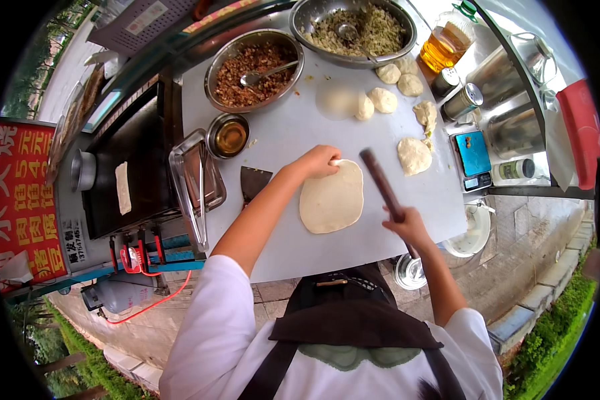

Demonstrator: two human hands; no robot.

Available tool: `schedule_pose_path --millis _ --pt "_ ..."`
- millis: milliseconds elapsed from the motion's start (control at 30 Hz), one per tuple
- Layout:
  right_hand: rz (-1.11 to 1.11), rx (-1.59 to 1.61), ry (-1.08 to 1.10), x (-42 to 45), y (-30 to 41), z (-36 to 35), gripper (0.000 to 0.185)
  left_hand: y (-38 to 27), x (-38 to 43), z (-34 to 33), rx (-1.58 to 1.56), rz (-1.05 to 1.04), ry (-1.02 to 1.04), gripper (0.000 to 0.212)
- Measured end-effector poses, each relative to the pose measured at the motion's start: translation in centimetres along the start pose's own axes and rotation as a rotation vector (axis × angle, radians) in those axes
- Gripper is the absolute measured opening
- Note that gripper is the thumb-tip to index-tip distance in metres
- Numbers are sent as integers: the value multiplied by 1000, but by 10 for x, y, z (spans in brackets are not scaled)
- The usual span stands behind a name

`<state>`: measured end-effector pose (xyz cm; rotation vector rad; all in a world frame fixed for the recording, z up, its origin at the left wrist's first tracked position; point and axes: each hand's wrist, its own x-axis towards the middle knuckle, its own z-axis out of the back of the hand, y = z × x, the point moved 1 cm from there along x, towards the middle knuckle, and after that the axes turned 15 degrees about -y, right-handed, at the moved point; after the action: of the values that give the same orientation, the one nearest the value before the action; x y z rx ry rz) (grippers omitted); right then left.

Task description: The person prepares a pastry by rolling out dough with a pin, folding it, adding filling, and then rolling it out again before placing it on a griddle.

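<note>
A flattened sheet of dough point(332, 202) lies on the grey work surface point(280, 245) in front of me. My left hand point(321, 161) pinches its far left edge, the fingers curled over the rim. In my right hand point(408, 226) is a dark wooden rolling pin point(380, 177), gripped near its lower end and held to the right of the sheet, apart from it. A dough scraper point(255, 183) lies left of the sheet, partly behind my left forearm. To the right sits a larger lump of dough point(414, 156), with a smaller torn piece point(425, 115) beyond it.
Bowls of reddish filling point(230, 75) and greenish filling point(390, 30) stand at the back, near several dough balls point(383, 100). A small oil bowl point(230, 136) and a metal tray point(215, 192) are left, before a griddle point(145, 185) bearing a dough strip. A digital scale point(472, 155) stands right.
</note>
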<state>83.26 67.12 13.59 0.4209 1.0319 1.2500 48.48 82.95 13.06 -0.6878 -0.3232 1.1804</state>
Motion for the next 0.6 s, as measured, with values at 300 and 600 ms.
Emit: schedule_pose_path --millis 300,600 --pt "-37 359 283 67 48 -56 29 -81 -68 88 -428 89 181 30" --pt "524 -5 -6 -43 146 8 21 -87 -137 115 -330 42 -48 35"
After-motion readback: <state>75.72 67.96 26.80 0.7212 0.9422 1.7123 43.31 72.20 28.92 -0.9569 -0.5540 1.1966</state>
